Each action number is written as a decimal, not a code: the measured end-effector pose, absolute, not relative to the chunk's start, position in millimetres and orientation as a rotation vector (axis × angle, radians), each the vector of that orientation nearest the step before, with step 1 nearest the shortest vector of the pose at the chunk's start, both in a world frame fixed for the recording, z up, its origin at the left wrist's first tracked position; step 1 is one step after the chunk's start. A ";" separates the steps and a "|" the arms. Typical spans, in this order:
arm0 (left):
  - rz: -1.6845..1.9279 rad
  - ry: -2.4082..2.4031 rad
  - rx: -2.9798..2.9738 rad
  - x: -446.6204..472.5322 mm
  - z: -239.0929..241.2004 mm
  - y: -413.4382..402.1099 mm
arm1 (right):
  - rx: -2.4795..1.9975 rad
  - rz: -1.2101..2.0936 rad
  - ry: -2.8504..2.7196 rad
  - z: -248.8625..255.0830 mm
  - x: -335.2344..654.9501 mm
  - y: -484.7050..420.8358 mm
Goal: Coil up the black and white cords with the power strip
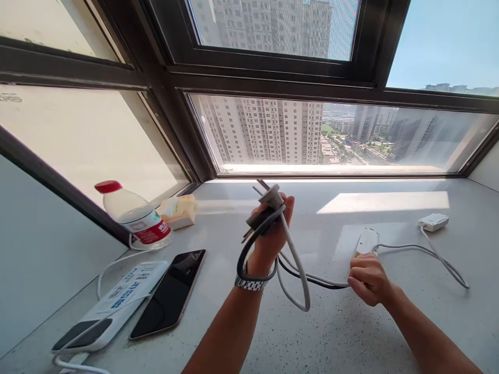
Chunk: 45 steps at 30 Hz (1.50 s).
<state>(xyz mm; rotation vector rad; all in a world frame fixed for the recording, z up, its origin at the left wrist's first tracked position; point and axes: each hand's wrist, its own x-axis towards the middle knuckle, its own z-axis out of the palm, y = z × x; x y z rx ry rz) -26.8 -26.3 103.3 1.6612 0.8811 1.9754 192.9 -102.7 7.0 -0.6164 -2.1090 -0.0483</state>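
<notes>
My left hand (271, 244), with a watch (253, 283) on its wrist, is raised over the counter and closed around a white plug (272, 196) and a black plug (258, 220). Their metal prongs point up and to the left. A white cable (298, 259) and a black cable (245, 257) loop down from these fingers and run right to my right hand (368, 280). That hand is closed in a fist around the two cables, low over the counter. Just beyond it lies a white adapter-like block (367, 240), partly hidden by the fist.
On the left are a red-capped bottle (134, 215), a soft packet (179, 210), a white device with blue print (117, 301) and a black-screened tablet or phone (171, 291). A small white box (434, 222) with a cord (444, 259) lies right. Windows (331, 135) border the speckled counter (312, 343).
</notes>
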 end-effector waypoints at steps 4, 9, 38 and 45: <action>1.642 0.665 2.189 -5.1 77.9 -29.4 | -0.478 0.227 -1.917 15.4 185.1 -119.2; 1.066 0.326 2.456 18.1 54.7 -39.7 | -0.455 0.511 -1.567 19.3 180.9 -127.4; 1.601 0.362 2.402 39.2 41.1 -58.2 | -1.184 0.625 -1.316 30.3 220.5 -104.4; 1.864 0.860 1.642 -1.5 76.8 -19.9 | -1.890 0.318 -1.846 -15.2 247.9 -74.6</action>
